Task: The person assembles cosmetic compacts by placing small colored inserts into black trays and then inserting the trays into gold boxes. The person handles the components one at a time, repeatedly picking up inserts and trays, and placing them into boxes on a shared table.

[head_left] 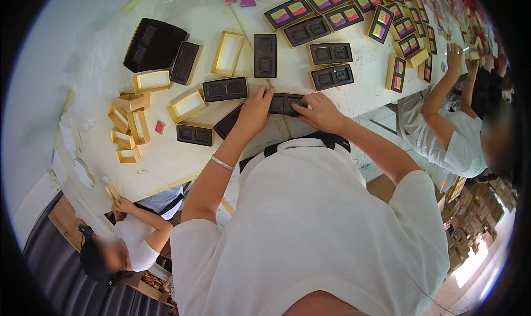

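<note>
At the near table edge lies a black two-compartment insert tray (283, 102), held between my two hands. My left hand (255, 110), with a bangle at its wrist, closes its fingers on the tray's left end. Fingers of my right hand (322, 112) grip the right end and press into that compartment. Under my left forearm, another dark tray (228, 122) is partly hidden. Close by are a black tray in a gold box (225, 89), a dark tray standing lengthwise (265, 56) and a black tray (194, 134) left of my forearm.
Gold box frames (180, 105) lie at left, below a stack of black trays (155, 44). Boxes with pink, purple and gold pieces (289, 13) fill the far right. A person (130, 236) works at lower left, another person (442, 122) at right.
</note>
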Action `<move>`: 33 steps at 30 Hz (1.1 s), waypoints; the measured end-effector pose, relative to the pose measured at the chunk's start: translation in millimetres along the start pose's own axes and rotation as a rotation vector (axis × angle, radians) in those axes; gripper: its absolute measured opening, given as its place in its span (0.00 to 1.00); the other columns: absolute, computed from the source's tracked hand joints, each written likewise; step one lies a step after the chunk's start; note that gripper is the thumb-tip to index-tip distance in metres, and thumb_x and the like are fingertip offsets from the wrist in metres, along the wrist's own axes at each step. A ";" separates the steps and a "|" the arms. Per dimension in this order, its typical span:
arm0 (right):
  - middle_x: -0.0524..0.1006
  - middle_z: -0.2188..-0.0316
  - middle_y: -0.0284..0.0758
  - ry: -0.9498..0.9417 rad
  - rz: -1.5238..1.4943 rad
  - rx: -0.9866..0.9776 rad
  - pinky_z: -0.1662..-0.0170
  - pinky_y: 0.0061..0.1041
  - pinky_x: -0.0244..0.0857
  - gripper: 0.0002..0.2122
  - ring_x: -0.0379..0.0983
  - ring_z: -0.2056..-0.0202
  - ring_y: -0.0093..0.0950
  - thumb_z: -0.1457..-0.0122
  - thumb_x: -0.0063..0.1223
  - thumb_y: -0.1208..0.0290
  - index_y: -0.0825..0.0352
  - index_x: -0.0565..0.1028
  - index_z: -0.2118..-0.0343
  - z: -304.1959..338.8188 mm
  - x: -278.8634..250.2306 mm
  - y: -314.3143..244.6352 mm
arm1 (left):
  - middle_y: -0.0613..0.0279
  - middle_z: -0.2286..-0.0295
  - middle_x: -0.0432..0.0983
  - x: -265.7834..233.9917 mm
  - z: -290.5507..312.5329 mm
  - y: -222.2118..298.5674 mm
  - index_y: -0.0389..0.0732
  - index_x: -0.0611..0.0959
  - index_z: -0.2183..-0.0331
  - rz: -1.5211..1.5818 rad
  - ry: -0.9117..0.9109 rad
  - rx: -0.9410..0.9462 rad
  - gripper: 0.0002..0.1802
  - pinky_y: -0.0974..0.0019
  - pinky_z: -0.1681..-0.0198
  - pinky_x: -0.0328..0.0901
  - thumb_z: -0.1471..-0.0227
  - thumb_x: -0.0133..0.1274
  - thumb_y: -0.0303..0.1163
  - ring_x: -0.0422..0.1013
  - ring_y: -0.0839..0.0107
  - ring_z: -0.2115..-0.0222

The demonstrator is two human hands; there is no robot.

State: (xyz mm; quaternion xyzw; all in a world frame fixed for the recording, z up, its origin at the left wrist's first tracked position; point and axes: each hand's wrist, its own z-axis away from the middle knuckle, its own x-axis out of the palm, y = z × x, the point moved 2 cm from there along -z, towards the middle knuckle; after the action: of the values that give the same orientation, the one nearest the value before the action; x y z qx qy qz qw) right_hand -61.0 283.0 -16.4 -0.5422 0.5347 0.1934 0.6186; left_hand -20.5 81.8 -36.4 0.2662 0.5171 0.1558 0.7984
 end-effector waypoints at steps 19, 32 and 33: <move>0.63 0.50 0.47 -0.135 -0.025 0.057 0.48 0.38 0.53 0.14 0.59 0.49 0.42 0.58 0.58 0.66 0.67 0.69 0.72 10.9 10.9 -5.5 | 0.53 0.58 0.66 5.9 8.1 21.1 0.41 0.68 0.53 -0.085 0.028 0.110 0.35 0.55 0.58 0.60 0.65 0.62 0.36 0.66 0.55 0.58; 0.65 0.52 0.44 -0.021 0.109 0.031 0.50 0.37 0.56 0.10 0.61 0.50 0.40 0.53 0.54 0.72 0.69 0.72 0.68 3.7 -52.5 30.0 | 0.54 0.58 0.67 -73.6 -34.9 -62.9 0.39 0.62 0.47 -0.159 0.518 -0.554 0.42 0.54 0.57 0.58 0.64 0.60 0.38 0.64 0.57 0.58; 0.66 0.52 0.43 0.036 0.090 -0.012 0.51 0.37 0.57 0.10 0.62 0.51 0.39 0.54 0.54 0.73 0.68 0.72 0.67 -13.1 -54.0 30.1 | 0.54 0.58 0.67 -80.4 -29.1 -61.7 0.39 0.62 0.48 -0.122 0.559 -0.526 0.41 0.55 0.57 0.59 0.65 0.61 0.36 0.64 0.56 0.58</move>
State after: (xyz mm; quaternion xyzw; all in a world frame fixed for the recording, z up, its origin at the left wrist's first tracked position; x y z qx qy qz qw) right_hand -110.7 300.0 18.7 -0.5246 0.5685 0.2143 0.5964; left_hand -82.1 -2.6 -22.3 -0.0314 0.6721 0.3020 0.6753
